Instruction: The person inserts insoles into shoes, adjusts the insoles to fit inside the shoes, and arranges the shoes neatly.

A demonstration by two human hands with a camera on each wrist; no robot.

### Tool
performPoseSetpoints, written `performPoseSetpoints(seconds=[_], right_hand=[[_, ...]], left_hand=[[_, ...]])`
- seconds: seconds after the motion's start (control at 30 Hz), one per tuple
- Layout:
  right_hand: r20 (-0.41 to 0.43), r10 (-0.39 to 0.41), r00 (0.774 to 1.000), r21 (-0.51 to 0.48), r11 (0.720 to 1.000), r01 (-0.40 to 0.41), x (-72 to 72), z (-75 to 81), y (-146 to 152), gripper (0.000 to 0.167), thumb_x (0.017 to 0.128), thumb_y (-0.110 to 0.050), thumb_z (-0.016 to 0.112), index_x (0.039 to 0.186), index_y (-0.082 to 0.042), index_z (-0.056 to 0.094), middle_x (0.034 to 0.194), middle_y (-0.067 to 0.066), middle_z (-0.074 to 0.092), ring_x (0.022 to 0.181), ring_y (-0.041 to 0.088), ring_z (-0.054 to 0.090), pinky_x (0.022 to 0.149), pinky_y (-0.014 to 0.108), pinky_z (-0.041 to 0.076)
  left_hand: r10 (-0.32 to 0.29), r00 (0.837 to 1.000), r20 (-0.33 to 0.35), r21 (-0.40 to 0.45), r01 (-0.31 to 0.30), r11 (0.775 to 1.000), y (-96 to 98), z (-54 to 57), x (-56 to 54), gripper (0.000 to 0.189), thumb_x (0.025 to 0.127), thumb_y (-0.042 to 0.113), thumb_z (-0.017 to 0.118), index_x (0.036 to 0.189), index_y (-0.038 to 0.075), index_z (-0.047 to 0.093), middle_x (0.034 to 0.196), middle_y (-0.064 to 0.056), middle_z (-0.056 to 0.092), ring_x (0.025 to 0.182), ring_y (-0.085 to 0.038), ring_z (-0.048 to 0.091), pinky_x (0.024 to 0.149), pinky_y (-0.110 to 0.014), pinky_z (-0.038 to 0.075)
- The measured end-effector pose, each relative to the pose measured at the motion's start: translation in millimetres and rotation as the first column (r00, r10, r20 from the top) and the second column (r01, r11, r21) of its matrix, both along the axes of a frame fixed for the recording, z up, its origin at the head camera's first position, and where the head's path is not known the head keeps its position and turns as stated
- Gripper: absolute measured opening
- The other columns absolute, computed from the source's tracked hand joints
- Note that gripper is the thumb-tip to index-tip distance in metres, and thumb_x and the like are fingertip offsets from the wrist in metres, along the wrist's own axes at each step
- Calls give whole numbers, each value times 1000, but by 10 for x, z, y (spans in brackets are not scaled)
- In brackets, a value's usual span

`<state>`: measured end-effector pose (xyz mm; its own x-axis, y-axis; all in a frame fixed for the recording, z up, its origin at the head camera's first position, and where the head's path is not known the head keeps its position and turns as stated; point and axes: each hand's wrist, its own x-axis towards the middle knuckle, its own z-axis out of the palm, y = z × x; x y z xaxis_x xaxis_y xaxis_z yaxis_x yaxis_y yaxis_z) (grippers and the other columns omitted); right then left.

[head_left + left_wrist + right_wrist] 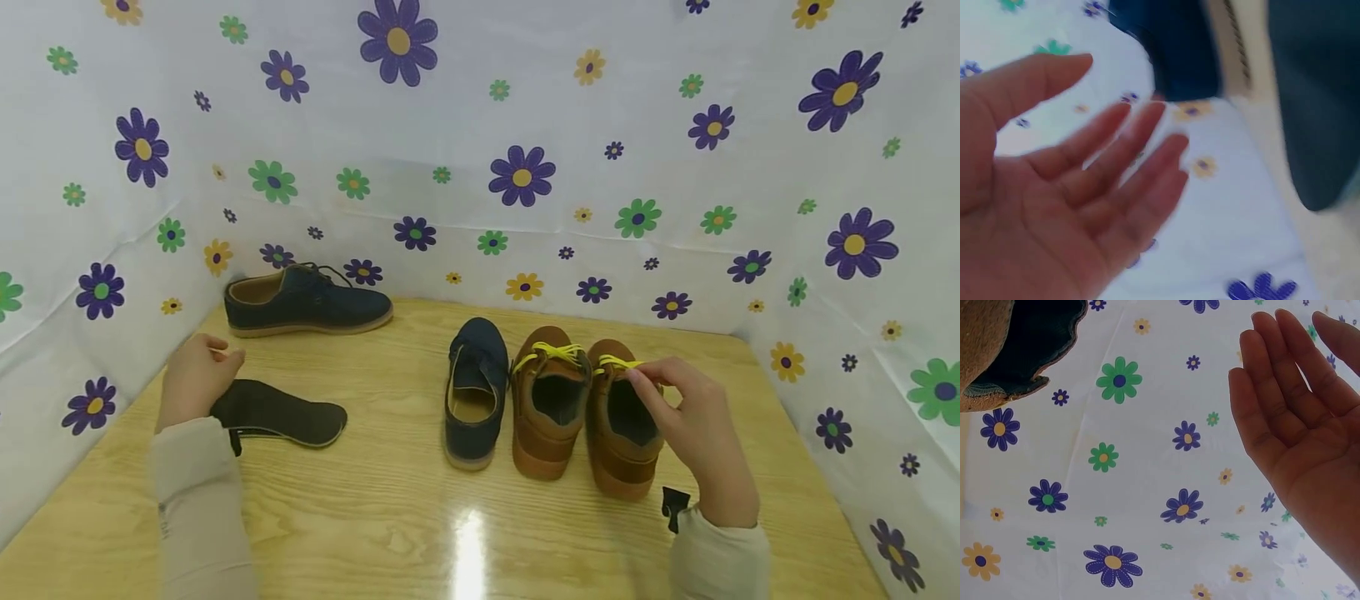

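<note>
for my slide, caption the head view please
Navy shoes, brown shoes with yellow laces and a dark insole-shaped piece on a wooden tabletop before flowered cloth.

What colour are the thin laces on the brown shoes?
The thin laces are bright yellow, clearest in the head view.

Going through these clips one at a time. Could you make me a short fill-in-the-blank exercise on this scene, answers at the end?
1. The left hand is beside a dark insole.  The right hand is nearest a ____ shoe.
2. That shoe's laces are ____.
3. The navy shoe in the row of three has its toe pointing ____ the person.
4. The cloth behind is printed with ____.

Missing words: brown; yellow; away from; flowers.
</note>
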<state>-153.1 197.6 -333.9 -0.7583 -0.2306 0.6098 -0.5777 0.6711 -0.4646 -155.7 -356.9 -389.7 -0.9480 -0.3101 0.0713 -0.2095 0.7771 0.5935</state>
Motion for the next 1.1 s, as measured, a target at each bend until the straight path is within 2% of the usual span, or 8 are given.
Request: performPoseSetpoints(seconds=[0.1,0.2,0.27,0.37,0.47,0.83,0.93,1.1], right_hand=[[15,0,1000,-4,1000,0,3,3,-5,7,86,-1,69,93,-3,72,86,4,69,82,18,60,79,6,38],[23,-5,1000,-6,1000,5,13,7,-3,7,87,-2,69,94,-3,72,87,4,70,82,19,61,80,5,37],[25,-8,1000,-3,1000,8,18,8,0,7,87,-2,69,94,-3,72,87,5,70,83,19,61,80,5,36],[29,-12,999,-2,1000,12,22,8,5,8,87,-2,69,94,-2,72,88,5,70,83,20,61,80,4,36],[30,-17,999,0,1000,17,21,9,10,7,87,-3,69,94,-2,72,88,6,70,83,20,61,80,5,36],[8,-11,1000,4,1000,11,10,15,33,7,87,-1,69,93,-1,71,87,7,69,82,21,62,80,5,36],[0,-7,1000,6,1000,7,1,11,37,7,86,-1,69,92,-1,71,87,6,69,82,21,62,80,4,36],[-5,-5,1000,4,1000,5,-23,-4,40,6,86,-1,69,92,-2,71,86,6,69,81,20,62,79,5,37]], left_hand=[[156,987,38,35,-158,987,-114,-72,76,55,95,22,51,123,-24,40,114,-43,47,100,-57,48,83,-62,41],[291,951,106,54,-298,953,-152,-127,108,63,93,23,52,126,-27,33,120,-48,40,108,-62,40,90,-65,36],[328,929,171,56,-341,938,-166,-157,115,69,93,25,53,128,-29,27,123,-50,34,112,-64,35,92,-67,33],[307,911,275,55,-334,941,-190,-190,104,81,93,31,54,133,-29,18,129,-53,25,118,-66,27,97,-68,30],[280,899,338,55,-316,947,-212,-228,75,87,92,36,56,134,-29,16,131,-53,21,121,-67,23,98,-69,28],[293,861,416,43,-340,939,-275,-385,-21,89,89,34,62,135,-27,16,133,-54,13,124,-67,17,101,-67,25],[311,859,407,49,-361,931,-266,-400,-17,92,88,33,63,136,-26,12,135,-53,11,125,-66,16,102,-67,23],[403,865,299,45,-435,899,-197,-387,-29,86,87,21,63,137,-26,11,134,-51,13,125,-63,20,103,-65,22]])
